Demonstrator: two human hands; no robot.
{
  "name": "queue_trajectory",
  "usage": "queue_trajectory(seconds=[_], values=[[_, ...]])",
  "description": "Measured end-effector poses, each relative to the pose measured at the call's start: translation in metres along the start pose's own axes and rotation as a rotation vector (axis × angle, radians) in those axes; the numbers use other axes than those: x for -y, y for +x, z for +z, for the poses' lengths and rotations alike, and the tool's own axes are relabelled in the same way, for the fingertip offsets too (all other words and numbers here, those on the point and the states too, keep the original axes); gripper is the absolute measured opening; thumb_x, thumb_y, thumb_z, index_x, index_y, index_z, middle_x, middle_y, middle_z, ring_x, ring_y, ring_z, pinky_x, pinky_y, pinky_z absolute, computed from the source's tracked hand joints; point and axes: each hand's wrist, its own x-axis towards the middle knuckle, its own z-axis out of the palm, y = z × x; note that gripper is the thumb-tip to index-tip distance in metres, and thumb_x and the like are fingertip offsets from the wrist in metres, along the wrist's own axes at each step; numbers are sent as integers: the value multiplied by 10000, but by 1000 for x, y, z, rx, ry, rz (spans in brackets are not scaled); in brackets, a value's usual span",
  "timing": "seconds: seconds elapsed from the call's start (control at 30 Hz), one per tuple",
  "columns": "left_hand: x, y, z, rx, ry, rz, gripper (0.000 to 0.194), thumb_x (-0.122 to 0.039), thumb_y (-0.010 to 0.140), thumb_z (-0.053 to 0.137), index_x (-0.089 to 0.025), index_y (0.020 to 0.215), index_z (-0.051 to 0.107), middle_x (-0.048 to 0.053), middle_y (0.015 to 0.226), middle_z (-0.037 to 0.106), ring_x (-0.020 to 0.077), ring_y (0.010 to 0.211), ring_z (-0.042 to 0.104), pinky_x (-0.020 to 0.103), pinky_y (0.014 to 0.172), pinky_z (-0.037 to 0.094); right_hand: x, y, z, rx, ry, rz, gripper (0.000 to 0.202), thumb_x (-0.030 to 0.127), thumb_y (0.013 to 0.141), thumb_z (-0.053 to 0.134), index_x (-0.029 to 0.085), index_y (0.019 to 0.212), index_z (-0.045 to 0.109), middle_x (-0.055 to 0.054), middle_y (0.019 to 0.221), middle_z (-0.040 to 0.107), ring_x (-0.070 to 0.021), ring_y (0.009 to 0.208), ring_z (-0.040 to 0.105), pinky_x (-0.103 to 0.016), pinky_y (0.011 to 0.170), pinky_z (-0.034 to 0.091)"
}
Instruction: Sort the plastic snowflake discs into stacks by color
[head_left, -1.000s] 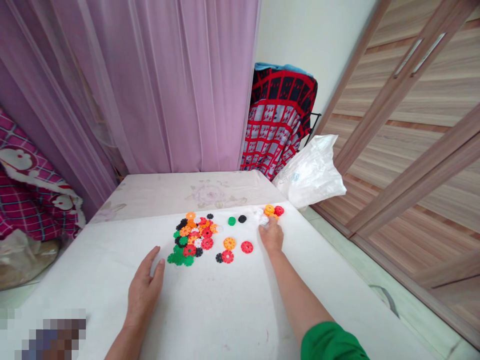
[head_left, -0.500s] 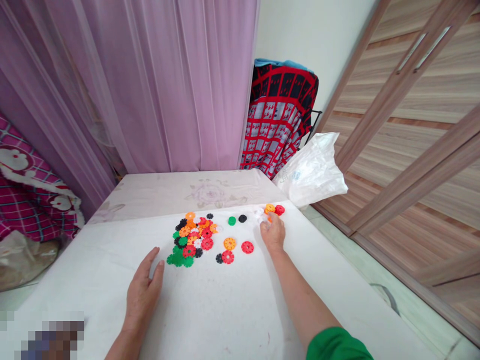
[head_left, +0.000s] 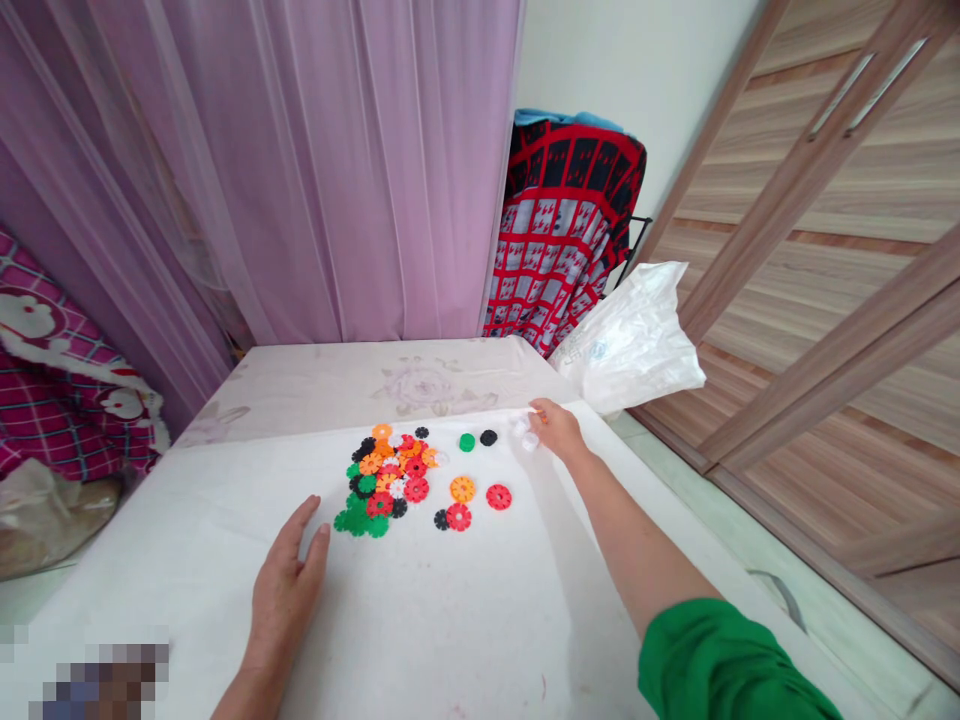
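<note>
Several notched plastic discs in red, orange, green, black and white form a pile (head_left: 390,475) on the white cloth. Right of it lie a green disc (head_left: 467,442), a black disc (head_left: 488,438), an orange disc (head_left: 463,489) and two red ones, one (head_left: 499,497) lying apart. My left hand (head_left: 289,580) rests left of the pile, fingers apart, holding nothing. At the far right of the cloth my right hand (head_left: 556,428) curls over an orange disc, mostly hidden by it. White discs (head_left: 526,434) lie just left of that hand.
A white plastic bag (head_left: 634,340) sits at the table's back right corner. Behind are a purple curtain (head_left: 360,180) and a red patterned cloth (head_left: 562,220). A wooden wardrobe (head_left: 810,260) stands on the right. A clear bag (head_left: 56,515) lies at the left.
My right hand has shifted slightly right and away from me, now covering the spot where orange and red discs showed. My left hand has hardly moved. The view has shifted a little.
</note>
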Motion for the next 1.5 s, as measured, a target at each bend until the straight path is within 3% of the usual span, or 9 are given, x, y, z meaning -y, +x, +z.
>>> queue_trajectory(seconds=[0.17, 0.5, 0.73, 0.9, 1.0, 1.1, 1.27, 1.5], values=[[-4, 0, -2, 7, 4, -16, 555, -525, 832, 430, -231, 1282, 569, 62, 1365, 575, 262, 1243, 540, 328, 826, 557, 22, 22, -12, 264, -281, -135, 442, 253, 807, 590, 205, 1247, 588, -89, 1202, 659, -208, 1080, 610, -286, 927, 426], [0, -2, -1, 2, -16, -13, 555, -526, 826, 449, -244, 1290, 565, 59, 1362, 577, 263, 1239, 542, 334, 826, 558, 38, 32, 4, 450, -408, -104, 427, 137, 718, 641, 181, 1142, 678, -115, 1149, 682, -243, 1077, 620, -289, 870, 460], [0, -1, -1, 8, -14, -17, 565, -535, 827, 439, -239, 1293, 559, 65, 1376, 565, 265, 1255, 530, 336, 823, 559, 43, 33, 4, 476, -408, -118, 380, 129, 727, 628, 190, 1095, 702, -93, 1143, 689, -225, 1075, 620, -259, 858, 457], [-1, -1, -1, 6, -16, -12, 569, -537, 823, 434, -228, 1281, 567, 70, 1361, 577, 265, 1248, 536, 323, 784, 564, 40, 30, -9, 429, -398, -97, 425, 226, 786, 610, 226, 1211, 630, -59, 1174, 680, -194, 1063, 622, -249, 854, 453], [-2, -1, -1, 5, -25, -5, 563, -534, 822, 442, -233, 1281, 567, 67, 1355, 582, 262, 1230, 550, 321, 780, 563, 34, 24, -22, 360, -415, -61, 396, 246, 846, 526, 184, 1228, 609, -104, 1204, 661, -208, 1109, 601, -274, 891, 433], [-3, 0, 0, 9, -26, -13, 560, -537, 823, 443, -243, 1284, 564, 59, 1366, 573, 259, 1226, 552, 315, 772, 562, 28, 13, -29, 346, -434, -16, 352, 301, 842, 527, 135, 1122, 662, -162, 1141, 676, -246, 1082, 617, -298, 859, 440], [-2, 0, -1, 20, -8, -18, 573, -540, 828, 430, -233, 1297, 550, 62, 1381, 561, 260, 1230, 547, 306, 747, 558, 25, -6, -24, 368, -414, 28, 398, 394, 784, 597, 160, 1100, 659, -142, 1142, 675, -253, 1067, 625, -302, 836, 444], [-2, -1, -2, 11, -2, -20, 556, -528, 827, 447, -250, 1296, 554, 59, 1372, 568, 255, 1199, 567, 303, 736, 555, 29, -10, -15, 358, -385, 84, 451, 277, 753, 605, 143, 1182, 587, -157, 1165, 656, -251, 1069, 618, -303, 806, 432]])
